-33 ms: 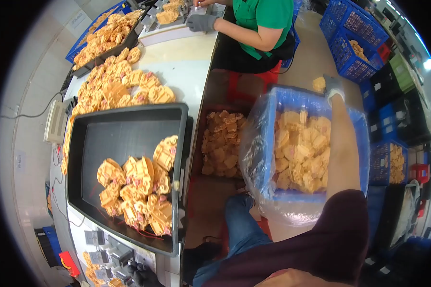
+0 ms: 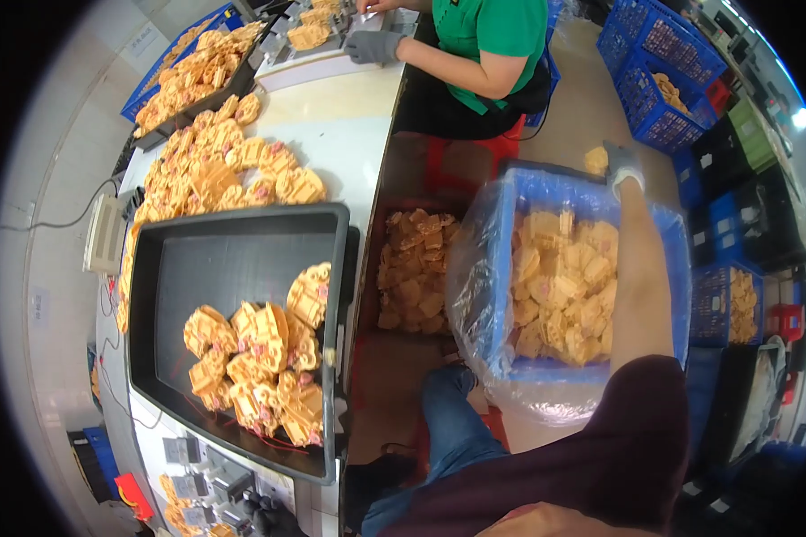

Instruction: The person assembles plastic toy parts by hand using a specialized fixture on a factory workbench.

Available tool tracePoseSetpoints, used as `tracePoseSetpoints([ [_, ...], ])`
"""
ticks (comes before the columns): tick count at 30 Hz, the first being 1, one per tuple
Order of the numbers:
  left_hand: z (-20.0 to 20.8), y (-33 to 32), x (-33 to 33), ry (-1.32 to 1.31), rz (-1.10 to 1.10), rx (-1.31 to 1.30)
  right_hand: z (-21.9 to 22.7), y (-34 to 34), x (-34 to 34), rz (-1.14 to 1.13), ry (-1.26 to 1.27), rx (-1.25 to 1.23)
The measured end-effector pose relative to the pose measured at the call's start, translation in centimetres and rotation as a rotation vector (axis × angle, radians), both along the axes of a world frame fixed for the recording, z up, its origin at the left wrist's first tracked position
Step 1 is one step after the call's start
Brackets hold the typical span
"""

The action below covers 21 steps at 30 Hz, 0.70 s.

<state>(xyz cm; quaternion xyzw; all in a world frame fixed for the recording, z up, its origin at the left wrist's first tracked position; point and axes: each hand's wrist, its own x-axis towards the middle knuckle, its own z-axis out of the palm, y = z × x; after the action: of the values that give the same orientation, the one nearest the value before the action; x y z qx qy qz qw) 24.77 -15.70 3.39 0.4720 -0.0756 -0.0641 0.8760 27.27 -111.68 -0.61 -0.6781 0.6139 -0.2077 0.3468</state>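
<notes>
My right arm reaches over a blue crate (image 2: 508,277) lined with clear plastic. Beyond the crate's far rim is my right hand (image 2: 624,168) in a grey glove with a pale cuff. A cream-coloured moulded piece (image 2: 596,161) sits against the glove's left edge, seemingly pinched in the fingers, which are partly hidden. Similar flat cream pieces (image 2: 569,286) are heaped in the crate. My left hand does not show. To the left, a black tray (image 2: 242,219) rests tilted on the table, with several cream vehicle-shaped pieces (image 2: 260,340) bearing pinkish marks gathered toward its near right.
A co-worker in green (image 2: 488,45) sits at the table's far end, a grey-gloved hand by a fixture (image 2: 304,45). More pieces (image 2: 210,170) cover the table behind the tray. A reddish bin (image 2: 416,268) stands beneath. Blue crates (image 2: 663,98) are stacked right; small metal fixtures (image 2: 188,483) stand near left.
The table and black tray appear slightly lower in view. My right arm and the blue crate look almost unchanged.
</notes>
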Motion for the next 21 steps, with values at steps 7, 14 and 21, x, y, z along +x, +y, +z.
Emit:
tracePoseSetpoints([
  [7,8.1,-8.5,0.8,1.085,0.082,-1.384,-1.4,-5.0,-0.3,0.017,0.266,-0.075],
  [14,5.5,-9.5,1.2,0.752,-0.199,-1.213,-3.5,-7.8,-0.4,-0.015,0.321,0.126],
  [21,8.2,-12.5,1.7,0.682,0.268,-0.369,-2.4,-7.8,0.2,-0.07,0.376,0.282],
])
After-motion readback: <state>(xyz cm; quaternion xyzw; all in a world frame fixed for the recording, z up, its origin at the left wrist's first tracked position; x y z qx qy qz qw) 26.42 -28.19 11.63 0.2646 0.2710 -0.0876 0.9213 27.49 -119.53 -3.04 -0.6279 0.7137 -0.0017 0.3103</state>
